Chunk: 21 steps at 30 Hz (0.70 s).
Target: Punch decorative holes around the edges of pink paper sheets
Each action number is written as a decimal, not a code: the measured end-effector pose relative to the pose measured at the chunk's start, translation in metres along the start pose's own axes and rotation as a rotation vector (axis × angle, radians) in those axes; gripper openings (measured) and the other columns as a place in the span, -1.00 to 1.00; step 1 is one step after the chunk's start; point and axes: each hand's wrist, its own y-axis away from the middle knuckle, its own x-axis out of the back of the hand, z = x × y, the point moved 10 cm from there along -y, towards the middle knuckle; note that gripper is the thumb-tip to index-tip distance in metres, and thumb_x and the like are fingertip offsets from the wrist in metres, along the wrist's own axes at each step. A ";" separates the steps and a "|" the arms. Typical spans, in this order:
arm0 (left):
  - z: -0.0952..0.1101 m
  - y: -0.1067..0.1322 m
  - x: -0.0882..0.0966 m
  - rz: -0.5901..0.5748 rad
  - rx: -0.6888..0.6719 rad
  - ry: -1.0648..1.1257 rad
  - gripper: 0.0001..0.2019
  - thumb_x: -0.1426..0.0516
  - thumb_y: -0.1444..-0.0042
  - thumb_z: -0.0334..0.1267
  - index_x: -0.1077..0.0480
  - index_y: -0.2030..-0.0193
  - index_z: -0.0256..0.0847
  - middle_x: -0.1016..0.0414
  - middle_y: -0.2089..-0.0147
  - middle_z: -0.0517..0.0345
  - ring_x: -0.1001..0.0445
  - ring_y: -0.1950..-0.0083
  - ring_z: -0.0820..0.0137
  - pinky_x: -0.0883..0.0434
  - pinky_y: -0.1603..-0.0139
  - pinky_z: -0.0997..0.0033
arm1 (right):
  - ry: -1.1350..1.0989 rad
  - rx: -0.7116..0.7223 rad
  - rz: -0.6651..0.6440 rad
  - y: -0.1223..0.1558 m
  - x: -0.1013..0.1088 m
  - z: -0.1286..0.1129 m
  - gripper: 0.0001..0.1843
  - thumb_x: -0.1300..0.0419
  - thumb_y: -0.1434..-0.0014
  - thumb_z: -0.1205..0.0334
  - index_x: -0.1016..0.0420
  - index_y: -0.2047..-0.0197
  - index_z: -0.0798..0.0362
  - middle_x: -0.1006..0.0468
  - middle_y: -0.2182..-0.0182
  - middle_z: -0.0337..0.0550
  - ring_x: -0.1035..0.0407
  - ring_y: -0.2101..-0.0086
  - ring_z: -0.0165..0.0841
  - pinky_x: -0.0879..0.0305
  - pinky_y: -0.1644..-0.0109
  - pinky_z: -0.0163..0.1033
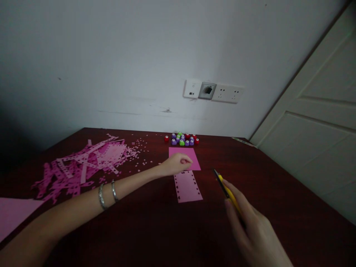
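My left hand has its fingers curled in over the lower part of a plain pink sheet; whatever the fingers pinch, if anything, is hidden. Just below this hand lies a smaller pink card with small shapes punched along its edges. To the right of the card, my right hand grips what looks like a yellow utility knife, its dark, thin end pointing away to the upper left. The knife is apart from the papers.
A heap of pink punched strips covers the left of the dark red table, with tiny punched bits beside it. Another pink sheet lies at the near left. Several red, purple and green craft punches stand near the wall.
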 end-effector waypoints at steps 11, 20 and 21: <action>0.043 0.025 -0.012 0.047 -0.012 0.575 -0.73 -0.20 0.02 -0.13 -0.49 0.23 -0.26 -0.53 0.26 0.06 -0.41 0.29 0.46 -0.33 0.25 0.42 | -0.296 -0.059 -0.087 -0.048 -0.039 -0.003 -0.35 0.13 -0.28 0.18 0.33 -0.34 0.14 -0.52 0.25 0.11 -0.47 0.41 -0.29 -0.39 0.38 -0.22; 0.028 0.024 0.031 0.241 0.026 0.557 -0.76 -0.17 0.03 -0.18 -0.49 0.31 -0.34 -0.49 0.38 0.06 -0.37 0.39 0.48 -0.31 0.31 0.44 | -0.346 0.022 -0.154 -0.068 -0.055 -0.011 -0.24 0.01 -0.22 0.10 0.35 -0.34 0.05 -0.45 0.10 0.09 -0.44 0.37 -0.29 -0.39 0.30 -0.17; 0.021 0.024 0.044 0.262 0.040 0.491 -0.76 -0.17 0.04 -0.18 -0.49 0.32 -0.34 -0.48 0.40 0.07 -0.35 0.41 0.49 -0.30 0.33 0.45 | -0.342 0.018 -0.146 -0.070 -0.053 -0.007 -0.26 0.01 -0.22 0.09 0.31 -0.34 0.04 -0.42 0.06 0.10 -0.44 0.36 -0.30 -0.40 0.28 -0.16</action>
